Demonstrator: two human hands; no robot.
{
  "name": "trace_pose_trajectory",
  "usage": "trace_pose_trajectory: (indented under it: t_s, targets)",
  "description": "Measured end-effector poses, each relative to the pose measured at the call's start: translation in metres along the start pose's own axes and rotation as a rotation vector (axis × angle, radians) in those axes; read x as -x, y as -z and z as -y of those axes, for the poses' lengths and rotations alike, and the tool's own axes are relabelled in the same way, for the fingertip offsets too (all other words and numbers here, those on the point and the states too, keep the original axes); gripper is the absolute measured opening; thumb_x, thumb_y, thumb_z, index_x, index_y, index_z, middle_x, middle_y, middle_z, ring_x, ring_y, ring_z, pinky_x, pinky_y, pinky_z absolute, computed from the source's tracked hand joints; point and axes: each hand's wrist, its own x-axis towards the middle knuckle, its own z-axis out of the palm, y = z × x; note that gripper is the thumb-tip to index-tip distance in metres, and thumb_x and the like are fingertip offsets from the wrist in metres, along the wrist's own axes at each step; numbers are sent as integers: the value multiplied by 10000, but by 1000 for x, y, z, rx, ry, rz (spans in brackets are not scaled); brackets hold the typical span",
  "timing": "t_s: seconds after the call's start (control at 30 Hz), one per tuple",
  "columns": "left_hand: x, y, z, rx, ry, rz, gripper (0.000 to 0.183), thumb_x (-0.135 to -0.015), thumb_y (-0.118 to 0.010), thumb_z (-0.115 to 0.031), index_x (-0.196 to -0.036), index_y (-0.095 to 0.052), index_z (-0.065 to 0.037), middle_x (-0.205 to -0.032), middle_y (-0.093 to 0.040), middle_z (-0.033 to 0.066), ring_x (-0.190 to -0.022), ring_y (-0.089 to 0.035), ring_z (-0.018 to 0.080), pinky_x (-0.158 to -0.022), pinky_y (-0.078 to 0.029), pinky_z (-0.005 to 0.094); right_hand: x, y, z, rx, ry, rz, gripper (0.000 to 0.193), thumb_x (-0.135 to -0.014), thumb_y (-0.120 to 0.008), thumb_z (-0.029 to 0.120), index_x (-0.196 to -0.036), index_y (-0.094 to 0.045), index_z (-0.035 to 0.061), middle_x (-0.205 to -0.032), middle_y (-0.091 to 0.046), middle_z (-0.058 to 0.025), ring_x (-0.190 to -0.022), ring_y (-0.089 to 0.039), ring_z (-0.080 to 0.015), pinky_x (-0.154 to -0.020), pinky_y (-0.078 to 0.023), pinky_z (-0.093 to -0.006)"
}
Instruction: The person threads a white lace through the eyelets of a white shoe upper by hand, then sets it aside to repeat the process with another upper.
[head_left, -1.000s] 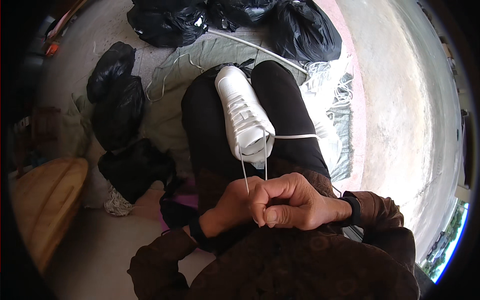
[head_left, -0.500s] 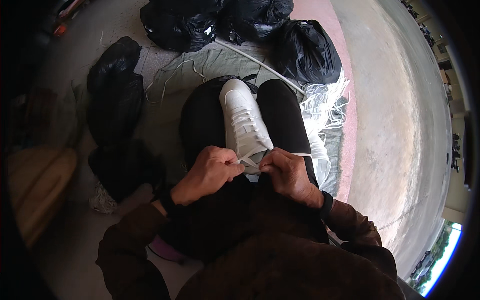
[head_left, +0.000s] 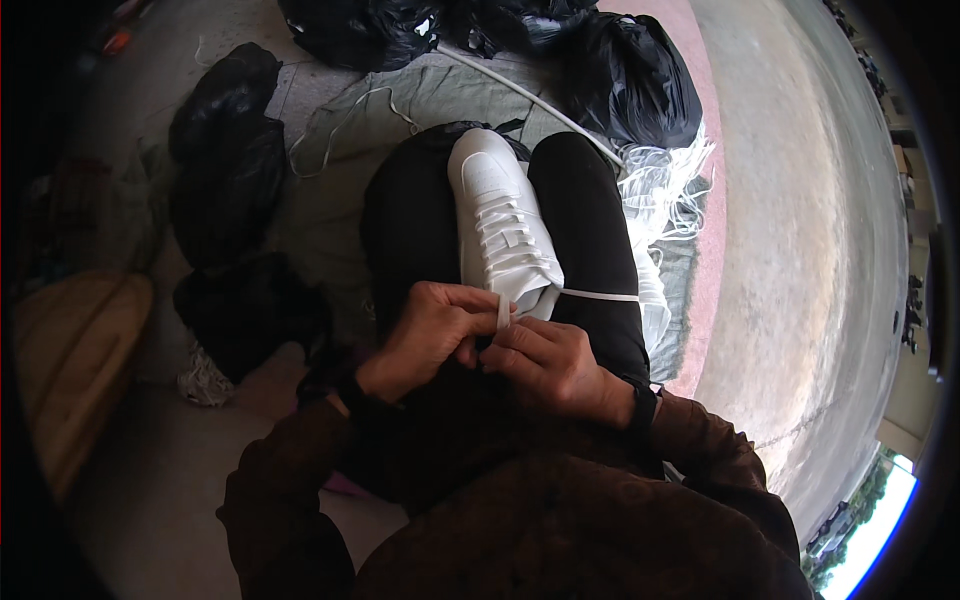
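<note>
Your white sneaker [head_left: 495, 225] lies along your lap between your thighs in black trousers [head_left: 590, 230], toe pointing away from you, its smooth, slightly glossy upper crossed by flat white laces. Your left hand [head_left: 432, 335] sits at the heel end of the shoe, fingers [head_left: 470, 305] curled shut and pinching a flat white lace end [head_left: 503, 312] that stands up from the fist. Your right hand [head_left: 553, 365] is pressed against the left, its fingers bent inward; you can't tell from here whether they grip the lace. A second stretch of lace [head_left: 600, 295] runs taut and level from the shoe's opening out across your right thigh. Beyond your knees lie crinkled, shiny black plastic bags [head_left: 625, 85], a loose tangle of white laces [head_left: 665, 180] and a dull green cloth [head_left: 400, 100] spread on the rough concrete ground [head_left: 800, 250].
</note>
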Motion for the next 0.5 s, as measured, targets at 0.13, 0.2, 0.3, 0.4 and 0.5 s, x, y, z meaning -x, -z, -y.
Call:
trace_pose_trajectory:
  t_s: [0.13, 0.2, 0.3, 0.4, 0.5]
  targets:
    - [-7, -11, 2, 332, -24, -112, 221, -784, -645, 120, -977, -666, 16, -806, -696, 99, -537, -545, 72, -471, -414, 223, 2, -2, 1, -23, -9, -53, 225, -694, -730, -22, -906, -674, 28, -901, -645, -93, -793, -695, -247, -655, -587, -353]
    - [-6, -15, -11, 525, -214, -313, 273, -709, -631, 184, -846, -546, -35, -776, -662, 92, -557, -525, 62, -469, -367, 220, -7, 7, -1, -107, -122, -113, 217, -719, -749, -33, -916, -678, 25, -889, -655, -94, -790, -701, -247, -661, -584, -345]
    - [18, -27, -49, 524, -457, -337, 353, -673, -609, 216, -876, -497, -51, -794, -645, 89, -596, -529, 62, -508, -360, 212, -28, 19, -12, -286, -206, -299, 174, -808, -783, -9, -953, -690, 19, -837, -680, -94, -786, -709, -229, -674, -562, -313]
    - [26, -37, -40, 645, -484, -232, 381, -672, -638, 217, -917, -507, -44, -826, -639, 70, -649, -540, 46, -555, -386, 203, -28, 37, -12, -313, -186, -271, 150, -846, -780, 50, -957, -684, 18, -869, -680, -98, -763, -698, -225, -657, -553, -312]
    - [31, -39, -14, 348, -443, -222, 335, -689, -656, 151, -901, -496, -54, -811, -652, 93, -654, -536, 61, -592, -405, 199, -6, 38, -30, -98, -533, -182, 172, -822, -788, 68, -937, -664, 41, -911, -633, -81, -728, -667, -250, -610, -540, -348]
